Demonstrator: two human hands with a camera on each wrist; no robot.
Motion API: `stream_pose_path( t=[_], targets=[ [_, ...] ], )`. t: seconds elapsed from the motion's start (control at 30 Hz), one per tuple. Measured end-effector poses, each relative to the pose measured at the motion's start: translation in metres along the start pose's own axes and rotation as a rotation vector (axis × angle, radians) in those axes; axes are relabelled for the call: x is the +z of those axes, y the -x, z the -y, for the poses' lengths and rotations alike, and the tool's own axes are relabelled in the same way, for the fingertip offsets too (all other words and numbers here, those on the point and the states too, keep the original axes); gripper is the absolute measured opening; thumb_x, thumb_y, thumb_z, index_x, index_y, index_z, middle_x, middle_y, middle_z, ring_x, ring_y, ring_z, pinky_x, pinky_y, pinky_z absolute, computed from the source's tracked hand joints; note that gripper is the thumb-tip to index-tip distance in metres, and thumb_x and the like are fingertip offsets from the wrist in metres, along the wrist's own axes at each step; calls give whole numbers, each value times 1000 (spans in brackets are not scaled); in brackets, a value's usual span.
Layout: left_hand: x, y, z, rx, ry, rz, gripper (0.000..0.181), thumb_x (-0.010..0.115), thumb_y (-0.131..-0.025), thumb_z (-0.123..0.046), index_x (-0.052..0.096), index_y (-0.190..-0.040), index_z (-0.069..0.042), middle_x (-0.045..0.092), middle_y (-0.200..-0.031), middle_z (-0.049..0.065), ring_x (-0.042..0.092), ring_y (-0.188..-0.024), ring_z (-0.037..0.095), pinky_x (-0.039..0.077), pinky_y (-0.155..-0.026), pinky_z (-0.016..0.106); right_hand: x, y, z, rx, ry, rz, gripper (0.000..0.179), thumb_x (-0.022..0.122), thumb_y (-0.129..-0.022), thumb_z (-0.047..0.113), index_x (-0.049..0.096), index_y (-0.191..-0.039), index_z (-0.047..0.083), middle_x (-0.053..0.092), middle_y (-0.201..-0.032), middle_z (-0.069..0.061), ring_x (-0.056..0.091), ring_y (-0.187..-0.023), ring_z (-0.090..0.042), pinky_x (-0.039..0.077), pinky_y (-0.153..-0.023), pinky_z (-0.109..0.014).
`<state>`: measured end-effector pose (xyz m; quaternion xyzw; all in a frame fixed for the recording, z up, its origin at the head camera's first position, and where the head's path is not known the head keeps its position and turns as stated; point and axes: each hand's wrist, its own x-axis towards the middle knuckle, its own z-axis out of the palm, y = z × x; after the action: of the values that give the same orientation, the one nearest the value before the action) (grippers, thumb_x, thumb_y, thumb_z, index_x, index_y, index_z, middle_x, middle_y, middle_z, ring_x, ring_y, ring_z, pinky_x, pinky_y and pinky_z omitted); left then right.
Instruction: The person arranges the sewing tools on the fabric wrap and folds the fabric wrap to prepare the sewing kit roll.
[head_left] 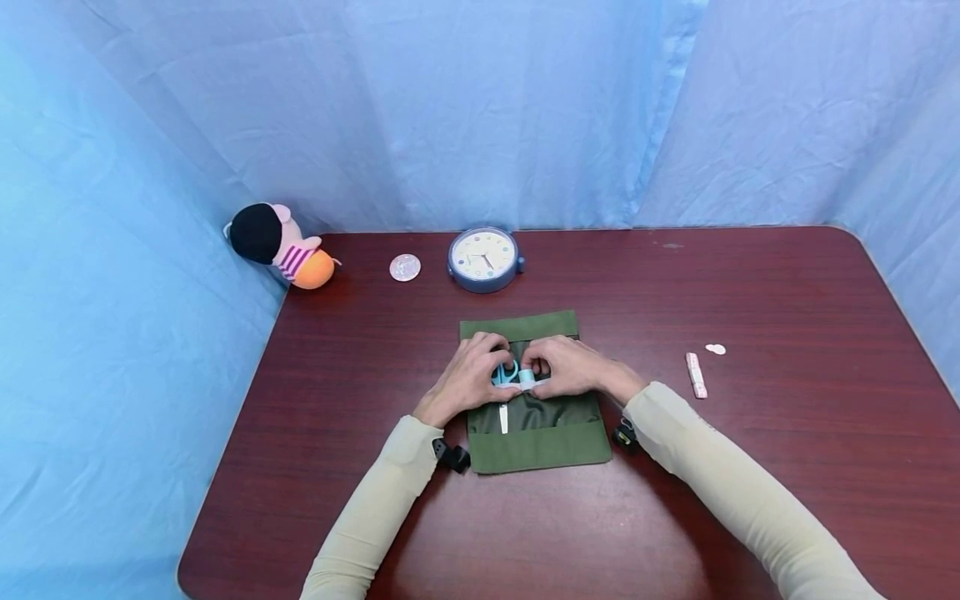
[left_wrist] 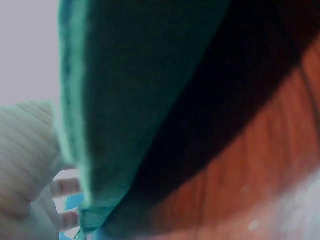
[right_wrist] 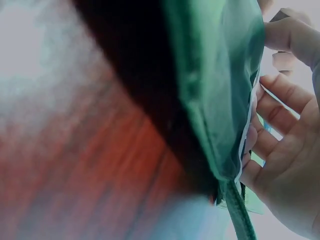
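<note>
A green fabric organizer (head_left: 540,450) lies opened out under both hands, with a white elastic band across its middle. Scissors with light-blue handles (head_left: 512,372) are tucked under the band, their blade (head_left: 503,418) showing below it. My left hand (head_left: 474,373) has its thumb along the band and bent fingers near the scissors' handles; it seems to pinch the band. With curled fingers and thumb, my right hand (head_left: 572,365) holds a small light-blue thread spool (head_left: 527,377) at the band. In the right wrist view, the organizer's raised edge (right_wrist: 235,100) partly hides the fingertips.
Beyond the organizer stands a blue alarm clock (head_left: 483,260), with a shiny round disc (head_left: 405,267) to its left. A plush toy (head_left: 281,246) sits at the back left corner. A rolled measuring tape (head_left: 696,375) and a small white piece (head_left: 716,349) lie to the right.
</note>
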<state>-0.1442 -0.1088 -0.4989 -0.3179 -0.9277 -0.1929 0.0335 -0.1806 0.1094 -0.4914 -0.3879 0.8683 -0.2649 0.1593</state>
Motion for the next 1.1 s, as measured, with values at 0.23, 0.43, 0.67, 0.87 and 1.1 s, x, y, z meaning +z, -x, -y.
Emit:
stream_pose_path(
  t=[0.23, 0.43, 0.67, 0.87, 1.1],
  targets=[
    [0, 0, 0, -1, 6, 1, 32, 85, -79, -37, 73, -93, -12, 64, -115, 8, 56, -109, 26, 46, -87, 43, -1, 0, -1, -10, 5, 13, 16, 79, -75, 24, 67, -86, 23, 60, -81, 7, 52, -73, -5, 44, -67, -23],
    [0, 0, 0, -11, -7, 8, 31, 84, -80, -38, 73, -93, -13, 64, -116, 6, 56, -110, 25, 46, -89, 42, 0, 1, -1, 22, -10, 13, 20, 82, -77, 32, 67, -86, 23, 61, -79, 8, 52, -71, -5, 44, -67, -22],
    [1, -1, 0, -8, -4, 8, 30, 84, -80, -37, 73, -92, -13, 64, -116, 7, 56, -110, 26, 46, -89, 43, -4, 3, -3, -18, -49, 39, 17, 79, -77, 22, 71, -92, 19, 63, -82, 5, 54, -74, -5, 46, -69, -21],
    [0, 0, 0, -9, -6, 14, 30, 84, -80, -38, 73, -93, -13, 64, -117, 7, 56, -111, 26, 46, -89, 42, -6, 3, -6, -23, -79, 58, 21, 73, -75, 12, 73, -96, 16, 65, -84, 4, 56, -76, -5, 47, -71, -20],
    [1, 0, 0, -4, -15, 7, 30, 84, -80, -38, 73, -93, -13, 64, -116, 7, 56, -110, 25, 46, -89, 42, -7, 3, -5, -34, -82, 44, 18, 74, -75, 12, 74, -93, 17, 66, -83, 5, 56, -74, -4, 48, -69, -20]
  ],
)
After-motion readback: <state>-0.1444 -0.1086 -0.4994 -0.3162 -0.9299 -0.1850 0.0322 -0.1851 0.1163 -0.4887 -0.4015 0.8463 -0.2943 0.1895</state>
